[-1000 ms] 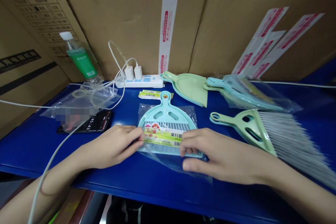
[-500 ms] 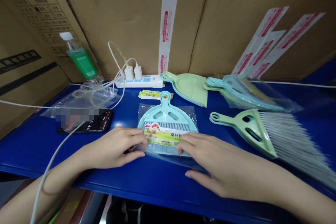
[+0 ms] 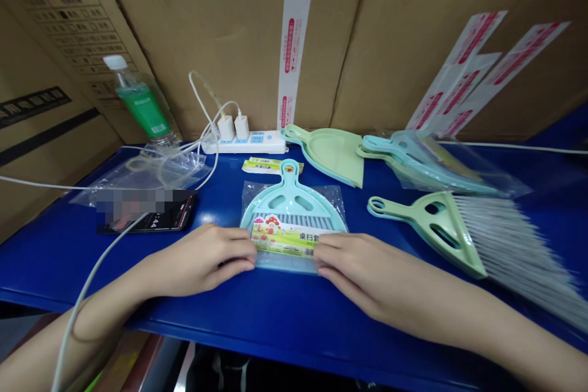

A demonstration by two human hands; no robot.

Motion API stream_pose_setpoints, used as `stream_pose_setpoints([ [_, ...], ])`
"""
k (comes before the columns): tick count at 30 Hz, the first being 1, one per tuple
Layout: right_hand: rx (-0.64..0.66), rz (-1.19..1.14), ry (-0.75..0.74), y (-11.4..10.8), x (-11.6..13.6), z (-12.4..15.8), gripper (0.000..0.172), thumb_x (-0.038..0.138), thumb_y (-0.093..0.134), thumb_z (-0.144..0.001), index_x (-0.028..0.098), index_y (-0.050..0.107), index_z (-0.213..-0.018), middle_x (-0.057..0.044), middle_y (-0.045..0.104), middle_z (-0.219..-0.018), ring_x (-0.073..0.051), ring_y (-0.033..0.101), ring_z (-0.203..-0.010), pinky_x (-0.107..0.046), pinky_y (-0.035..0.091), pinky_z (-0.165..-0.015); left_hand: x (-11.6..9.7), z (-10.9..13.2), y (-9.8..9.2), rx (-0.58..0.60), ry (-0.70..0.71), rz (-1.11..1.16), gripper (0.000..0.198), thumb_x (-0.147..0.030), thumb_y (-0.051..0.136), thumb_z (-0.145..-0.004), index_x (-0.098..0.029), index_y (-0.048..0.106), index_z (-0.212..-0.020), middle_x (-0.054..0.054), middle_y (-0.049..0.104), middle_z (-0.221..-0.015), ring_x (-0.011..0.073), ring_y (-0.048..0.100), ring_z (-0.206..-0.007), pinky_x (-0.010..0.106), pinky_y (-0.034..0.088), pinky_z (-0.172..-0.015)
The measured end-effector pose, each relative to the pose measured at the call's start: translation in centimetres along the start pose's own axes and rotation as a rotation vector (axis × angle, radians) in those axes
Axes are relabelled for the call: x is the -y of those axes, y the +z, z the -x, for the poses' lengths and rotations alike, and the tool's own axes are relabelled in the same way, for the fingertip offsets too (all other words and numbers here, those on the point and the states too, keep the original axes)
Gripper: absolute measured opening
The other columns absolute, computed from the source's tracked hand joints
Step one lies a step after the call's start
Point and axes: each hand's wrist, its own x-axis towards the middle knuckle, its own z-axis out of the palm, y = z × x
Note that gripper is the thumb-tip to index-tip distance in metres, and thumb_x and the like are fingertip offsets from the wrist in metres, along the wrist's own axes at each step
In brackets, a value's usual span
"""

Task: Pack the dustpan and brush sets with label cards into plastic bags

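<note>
- Head view: a light-blue dustpan and brush set (image 3: 288, 203), wrapped in a clear bag (image 3: 337, 201), is held flat on a blue table (image 3: 220, 331), its handle pointed away from the person.
- At the bag's lower left edge, thumb and fingers of the left hand (image 3: 211, 260) are drawn together on the film; how firmly it is pinched cannot be told.
- Opposite, the lower right corner is gripped by the right hand (image 3: 362, 272), its fingers curled over the end of a printed label card (image 3: 278, 237) and its thumb brought close beneath; the contact itself is partly hidden.
- By this matched hold, the package is probably steadied from both sides and the loose film drawn snug.
- Across the bristles the card is laid face up, presumably so that it can be read through the film. Brush is nested in pan, likely so that both are packed as one flat piece.
- To the right, an unwrapped pale-green brush (image 3: 441, 236) is laid with its grey bristles turned outward; behind it are seen another bagged set (image 3: 416, 162) and a pale-green dustpan (image 3: 333, 152).
- At the back, two white chargers (image 3: 241, 127) are plugged into a power strip (image 3: 271, 145), perhaps set there so that cables are fed from behind. To the left, a phone (image 3: 172, 217) is crossed by a white cable (image 3: 92, 282).
</note>
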Motion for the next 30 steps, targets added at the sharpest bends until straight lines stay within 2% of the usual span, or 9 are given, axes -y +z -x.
stream_pose_setpoints([
  [3,-0.011,0.033,0.030,0.2,0.1,0.1,0.022,0.010,0.043,-0.095,0.017,0.062,-0.087,-0.006,0.066,-0.090,-0.019,0.063,-0.076,-0.033,0.047,-0.067,0.0,0.0,0.0,-0.005,0.003,-0.011,0.027,-0.023,0.038,-0.101,-0.017,0.059,-0.085,0.000,0.059,-0.081,0.0124,0.057,-0.066,0.022,0.041,-0.060],
  [7,-0.030,0.028,0.053,0.2,0.2,0.3,0.022,0.009,0.043,-0.094,0.018,0.063,-0.088,-0.006,0.067,-0.092,-0.021,0.064,-0.080,-0.034,0.048,-0.070,-0.1,0.1,0.0,-0.003,0.007,-0.023,0.027,-0.022,0.039,-0.101,-0.017,0.059,-0.084,0.000,0.058,-0.078,0.0123,0.056,-0.065,0.022,0.040,-0.059],
  [14,0.025,-0.038,0.076,0.1,0.9,0.8,0.024,0.009,0.042,-0.093,0.018,0.063,-0.086,-0.006,0.068,-0.084,-0.020,0.065,-0.075,-0.032,0.048,-0.067,-0.3,0.1,-0.1,0.042,0.061,0.012,0.027,-0.022,0.039,-0.101,-0.017,0.060,-0.083,0.000,0.058,-0.077,0.0125,0.057,-0.065,0.023,0.040,-0.059],
  [21,-0.110,0.083,0.014,0.1,0.6,0.7,0.020,0.007,0.046,-0.088,0.018,0.059,-0.078,-0.006,0.067,-0.078,-0.020,0.062,-0.074,-0.032,0.045,-0.065,-0.4,0.0,0.0,0.038,0.045,0.031,0.027,-0.021,0.040,-0.100,-0.017,0.059,-0.082,0.000,0.057,-0.075,0.0120,0.055,-0.063,0.023,0.039,-0.058],
  [26,-0.050,0.071,0.112,-0.2,-0.1,0.3,0.018,0.010,0.050,-0.089,0.019,0.056,-0.075,-0.005,0.066,-0.077,-0.020,0.061,-0.068,-0.030,0.041,-0.058,-0.5,0.0,0.3,-0.025,0.028,0.000,0.025,-0.020,0.040,-0.098,-0.016,0.060,-0.084,0.000,0.057,-0.076,0.0115,0.054,-0.062,0.023,0.040,-0.057],
  [30,-0.055,0.056,0.121,-0.2,-0.2,0.2,0.019,0.011,0.050,-0.090,0.019,0.055,-0.073,-0.004,0.065,-0.074,-0.019,0.060,-0.066,-0.028,0.039,-0.057,-0.3,-0.2,0.6,-0.119,0.029,-0.057,0.025,-0.020,0.040,-0.098,-0.017,0.060,-0.083,0.001,0.057,-0.079,0.0117,0.055,-0.066,0.022,0.041,-0.058],
])
